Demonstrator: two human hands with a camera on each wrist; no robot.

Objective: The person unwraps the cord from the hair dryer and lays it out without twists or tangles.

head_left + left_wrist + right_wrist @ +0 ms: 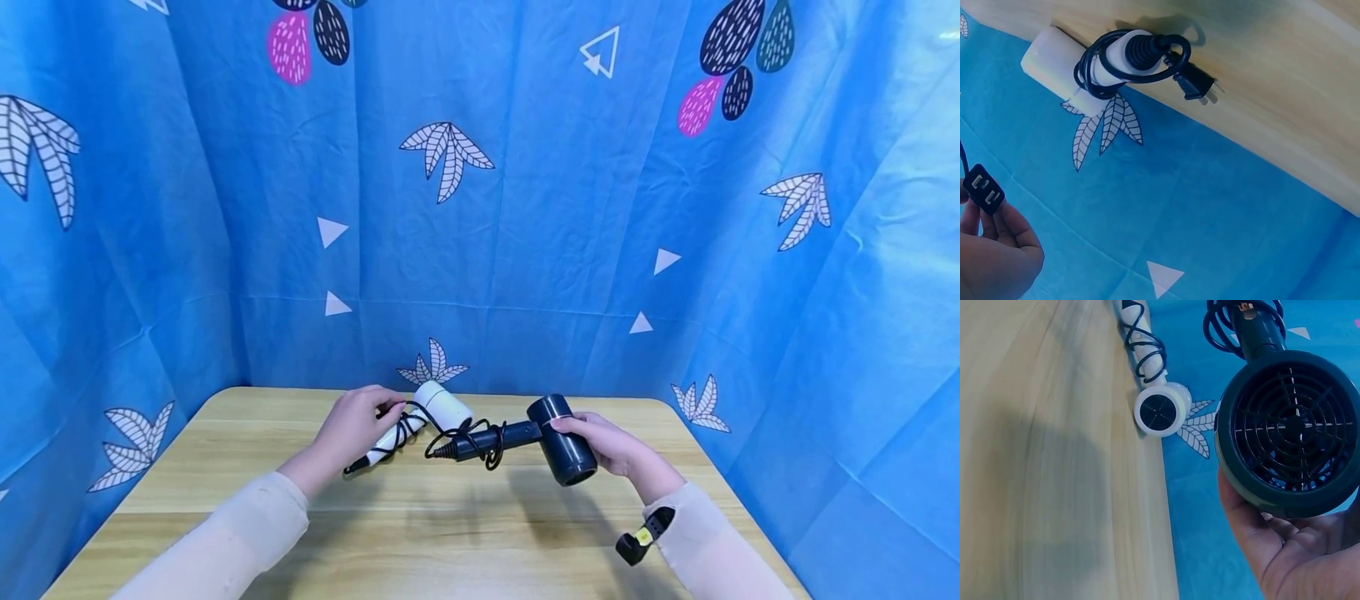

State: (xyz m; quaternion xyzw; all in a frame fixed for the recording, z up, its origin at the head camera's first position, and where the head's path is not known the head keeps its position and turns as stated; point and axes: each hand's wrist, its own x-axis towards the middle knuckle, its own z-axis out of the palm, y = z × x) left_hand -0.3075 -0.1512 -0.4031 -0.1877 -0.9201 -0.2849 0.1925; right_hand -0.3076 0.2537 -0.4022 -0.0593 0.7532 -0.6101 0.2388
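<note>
My right hand (611, 443) grips a dark hair dryer (567, 450) by its barrel, holding it above the table with the handle pointing left. Black cord (493, 454) is looped round that handle. The cord's free end runs to my left hand (358, 427), whose fingertips pinch the black plug (984, 189). Behind, a white hair dryer (448, 408) lies near the table's back edge, its own black cord wound about its handle. In the right wrist view, the dark dryer's round grille (1297, 428) faces the camera, with the fingers and palm beneath it.
The wooden table (450, 550) ends just behind the white dryer. A blue patterned curtain (480, 250) hangs along the back and both sides. Beside the white dryer's handle, its plug (1196, 82) sticks out. A black strap device (645, 536) sits on the right wrist.
</note>
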